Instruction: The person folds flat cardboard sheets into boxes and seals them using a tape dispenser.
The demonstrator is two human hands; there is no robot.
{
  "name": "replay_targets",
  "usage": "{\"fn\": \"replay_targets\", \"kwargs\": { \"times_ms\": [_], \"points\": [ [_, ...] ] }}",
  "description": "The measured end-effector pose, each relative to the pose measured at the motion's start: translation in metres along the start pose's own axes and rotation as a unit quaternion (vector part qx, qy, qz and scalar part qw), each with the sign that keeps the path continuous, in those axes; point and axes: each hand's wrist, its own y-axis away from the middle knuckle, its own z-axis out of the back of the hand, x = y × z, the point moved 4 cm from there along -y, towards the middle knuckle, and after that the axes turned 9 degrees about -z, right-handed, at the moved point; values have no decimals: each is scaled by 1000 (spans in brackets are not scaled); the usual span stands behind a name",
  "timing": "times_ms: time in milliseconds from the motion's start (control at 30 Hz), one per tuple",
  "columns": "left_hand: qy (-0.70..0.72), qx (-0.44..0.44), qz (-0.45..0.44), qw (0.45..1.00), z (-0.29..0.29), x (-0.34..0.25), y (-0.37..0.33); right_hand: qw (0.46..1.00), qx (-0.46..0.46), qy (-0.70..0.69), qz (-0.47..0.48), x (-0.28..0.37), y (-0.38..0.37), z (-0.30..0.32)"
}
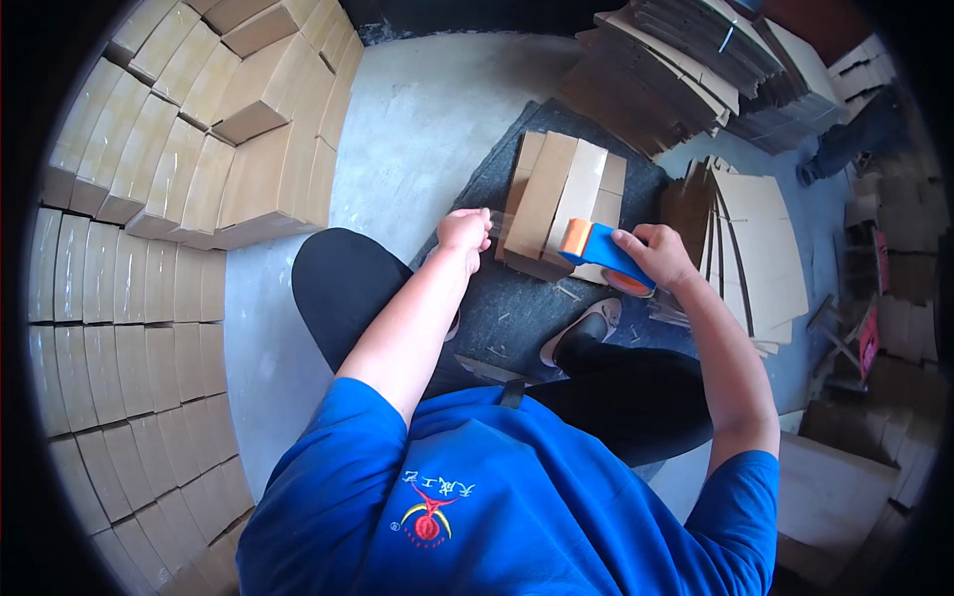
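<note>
Right grip (pixel 658 253) holds one tape dispenser (pixel 618 255) at one carton (pixel 545 201).

I see pale grey floor (pixel 417 109) at upper centre, a dark wall (pixel 457 18) above, stacked cartons (pixel 129 363) filling the left.

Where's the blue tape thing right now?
In the head view, the blue tape dispenser is right of centre, in the right hand, by the cardboard box.

Right hand (pixel 658 255) grips blue tape dispenser (pixel 612 254) at cardboard box (pixel 545 199) on dark mat (pixel 507 323) | left hand (pixel 463 232) curled just beside box | stacked cartons (pixel 129 353) left | flattened cardboard (pixel 763 238) right
</note>
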Motion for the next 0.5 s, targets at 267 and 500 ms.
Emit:
{"fn": "replay_targets", "kwargs": {
  "times_ms": [267, 500],
  "points": [
    [-112, -50, -67, 990, -7, 12, -37, 999, -52, 1, 10, -16, -14, -31],
    [-77, -54, -56, 994, -3, 24, -45, 998, -53, 12, -2, -6, -17, -40]
  ]
}}
